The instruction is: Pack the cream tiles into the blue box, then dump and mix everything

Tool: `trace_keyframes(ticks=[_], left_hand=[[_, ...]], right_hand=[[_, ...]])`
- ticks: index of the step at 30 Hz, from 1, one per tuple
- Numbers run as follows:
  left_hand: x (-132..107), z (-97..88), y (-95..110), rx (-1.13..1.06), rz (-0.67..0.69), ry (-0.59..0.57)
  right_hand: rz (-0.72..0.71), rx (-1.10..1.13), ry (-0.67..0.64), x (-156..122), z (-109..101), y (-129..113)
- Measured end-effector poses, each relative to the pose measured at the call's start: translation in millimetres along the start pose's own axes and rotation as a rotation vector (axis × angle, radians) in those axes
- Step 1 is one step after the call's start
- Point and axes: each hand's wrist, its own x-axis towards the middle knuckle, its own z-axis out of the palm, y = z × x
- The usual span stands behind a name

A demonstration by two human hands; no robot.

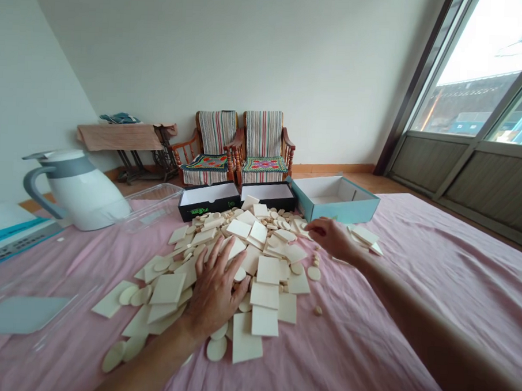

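Note:
A heap of pale wooden pieces, with square tiles (268,269), round discs (217,349) and small beads, spreads over the pink cloth. My left hand (216,286) lies palm down on the heap with its fingers spread, touching tiles and discs. At the heap's right edge, my right hand (328,236) is closed, fingers curled together. What it holds, if anything, is hidden. Close by it are a few square tiles (365,234) and a short row of small pieces with a disc (313,273).
Behind the heap stand two black boxes (209,202) (269,195) and a light blue box (344,208). To the left are a white thermos jug (86,193), clear plastic trays (150,205) and a blue-and-white package (12,239). Two wooden chairs (263,138) are farther back.

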Motion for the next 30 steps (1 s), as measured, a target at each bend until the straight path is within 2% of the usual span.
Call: trace_keyframes(ticks=[1, 3, 5, 8, 11, 15, 19, 22, 25, 27, 30], left_hand=[[0, -0.3, 0, -0.004, -0.003, -0.002], [-1, -0.8, 0, -0.018, -0.01, -0.003], [-1, -1.2, 0, -0.036, -0.023, -0.005], [-2, -1.6, 1, -0.071, -0.045, -0.006], [-1, -1.8, 1, -0.095, -0.065, -0.01], [-1, -2.1, 1, -0.101, -0.079, -0.027], [-1, -1.1, 1, -0.091, -0.074, -0.03], [-1, 0.2, 1, -0.086, -0.064, -0.028], [-1, 0.5, 1, -0.079, -0.058, -0.025], [-1, 0.2, 1, -0.072, -0.054, -0.014], [0, 0.0, 1, -0.05, -0.036, 0.003]], right_hand=[[-0.024, 0.065, -0.041, 8, 7, -12], [-0.037, 0.074, -0.042, 24, 17, -27], [-0.052, -0.113, -0.053, 37, 20, -31], [-0.124, -0.532, -0.202, 45, 24, -28], [-0.194, -0.726, -0.327, 44, 30, -22], [-0.214, -0.729, -0.322, 42, 34, -19], [-0.2, -0.5, -0.164, 36, 20, -14], [-0.114, -0.333, -0.018, 21, -3, -2], [0.061, -0.428, 0.043, 2, -31, 19], [0.225, -0.568, 0.018, -10, -50, 33], [0.467, -0.697, -0.131, -22, -73, 51]])
